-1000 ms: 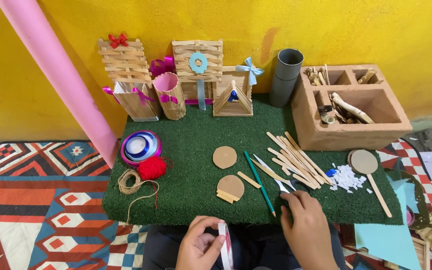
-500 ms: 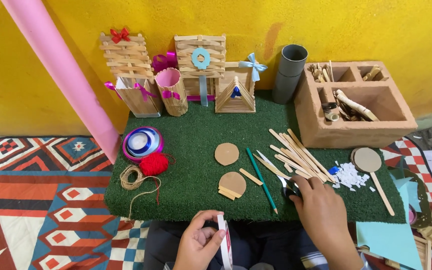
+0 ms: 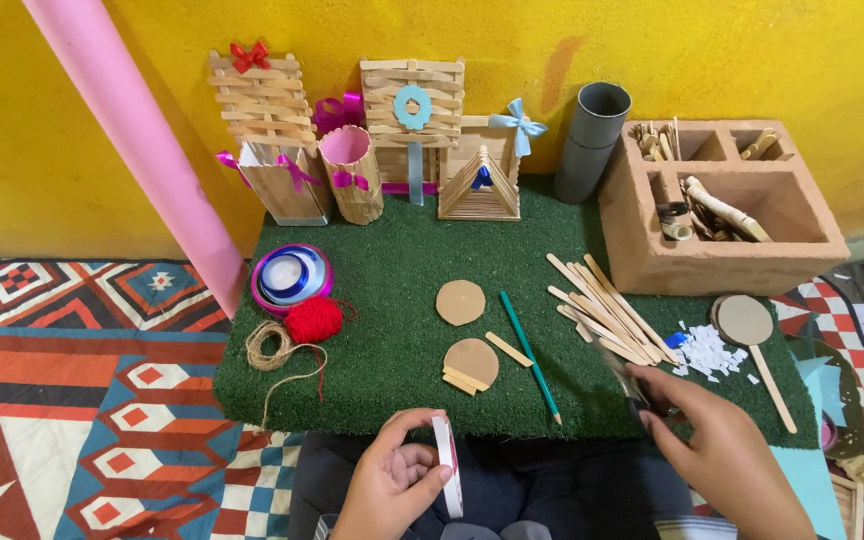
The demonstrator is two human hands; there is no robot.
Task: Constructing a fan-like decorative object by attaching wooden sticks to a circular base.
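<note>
Yellow wall, green turf worktop (image 3: 402, 290) | left hand (image 3: 392, 490) pinches a white tape roll (image 3: 446, 466) upright at the near edge | right hand (image 3: 717, 450) closes on scissors (image 3: 642, 395) — blurred — beside the craft sticks (image 3: 607, 310) | step: likely readying tape to cut | next — free the tape end, bring blades across.

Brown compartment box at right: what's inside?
The brown box has four open compartments. The rear left one holds wooden sticks, the rear right one a few more pieces. A pale curved wooden piece lies in the large front one. The compartment floors are mostly hidden.
</note>
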